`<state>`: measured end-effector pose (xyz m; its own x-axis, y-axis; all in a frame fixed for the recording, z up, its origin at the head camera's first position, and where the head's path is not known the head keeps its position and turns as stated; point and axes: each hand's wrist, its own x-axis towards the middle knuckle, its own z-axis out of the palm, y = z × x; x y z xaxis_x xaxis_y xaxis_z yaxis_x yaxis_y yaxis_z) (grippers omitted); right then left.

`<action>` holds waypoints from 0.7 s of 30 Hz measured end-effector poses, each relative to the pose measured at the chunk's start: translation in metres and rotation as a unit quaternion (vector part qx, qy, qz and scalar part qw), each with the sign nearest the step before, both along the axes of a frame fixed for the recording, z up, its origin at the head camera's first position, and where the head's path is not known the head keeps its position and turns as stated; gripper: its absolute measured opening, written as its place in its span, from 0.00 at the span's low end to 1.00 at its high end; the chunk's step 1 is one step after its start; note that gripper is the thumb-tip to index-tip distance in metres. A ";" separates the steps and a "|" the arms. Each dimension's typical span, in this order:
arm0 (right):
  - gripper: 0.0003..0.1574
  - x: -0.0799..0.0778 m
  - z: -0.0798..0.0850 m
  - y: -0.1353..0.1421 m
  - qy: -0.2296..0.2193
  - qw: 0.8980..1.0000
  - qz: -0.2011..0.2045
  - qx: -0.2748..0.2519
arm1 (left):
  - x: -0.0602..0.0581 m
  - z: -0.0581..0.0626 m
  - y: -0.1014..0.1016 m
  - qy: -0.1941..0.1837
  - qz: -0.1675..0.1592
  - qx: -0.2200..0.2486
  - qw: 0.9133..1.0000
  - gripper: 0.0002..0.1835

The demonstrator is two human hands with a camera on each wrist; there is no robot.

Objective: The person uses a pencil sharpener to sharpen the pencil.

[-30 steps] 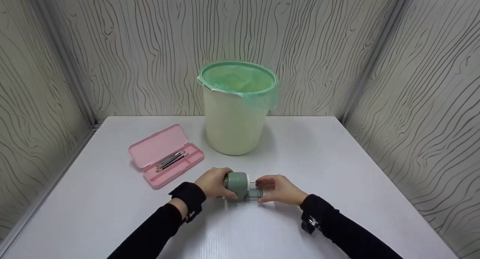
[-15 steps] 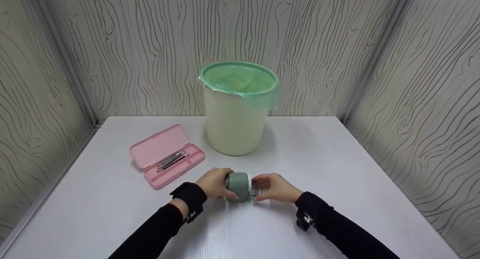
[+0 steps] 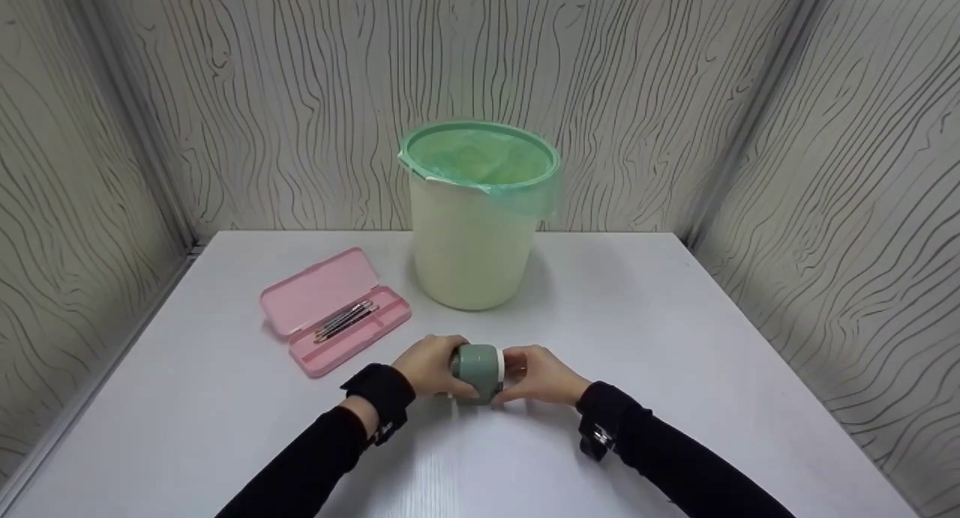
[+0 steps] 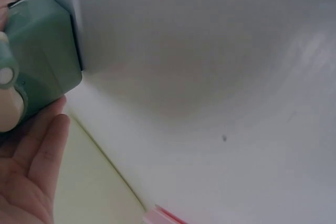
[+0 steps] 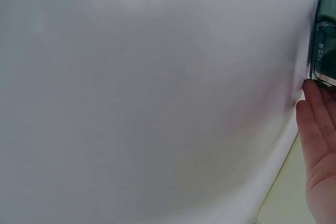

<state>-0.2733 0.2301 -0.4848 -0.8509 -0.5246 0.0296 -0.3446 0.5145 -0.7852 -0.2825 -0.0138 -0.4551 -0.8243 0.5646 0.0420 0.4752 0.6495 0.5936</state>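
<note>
A green pencil sharpener rests on the white table between both hands, its white-rimmed front toward the right. My left hand grips its body from the left, thumb near and fingers on the far side. In the left wrist view its crank handle shows at the back. My right hand holds the clear drawer between thumb and fingers, at the sharpener's front. That drawer sits mostly inside the body; the fingers hide much of it in the head view.
Left of the hands lies a pink pencil case with its lid up and several pencils inside. A pale bin with a green rim and a thin green liner stands behind. Patterned panels enclose the white table.
The right hand has moved left, sliding the clear drawer from partly out to mostly inside the pencil sharpener. The left hand stays on the body.
</note>
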 end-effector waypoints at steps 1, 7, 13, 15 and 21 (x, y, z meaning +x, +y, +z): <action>0.33 0.000 0.000 0.000 0.000 1.000 -0.001 0.002 | 0.000 0.000 0.000 0.001 -0.001 0.001 1.000 0.33; 0.33 -0.001 0.001 -0.001 -0.010 1.000 -0.002 -0.001 | 0.002 0.003 0.001 -0.002 0.001 0.001 1.000 0.32; 0.30 -0.002 0.001 -0.005 -0.007 1.000 -0.002 0.002 | 0.004 0.004 0.002 -0.006 0.003 0.002 1.000 0.32; 0.30 -0.002 0.001 -0.006 -0.003 1.000 -0.003 0.004 | 0.004 0.003 0.002 -0.005 0.002 0.003 1.000 0.32; 0.30 -0.003 0.002 -0.008 -0.008 1.000 -0.005 0.001 | 0.004 0.002 0.002 -0.007 0.004 0.005 1.000 0.32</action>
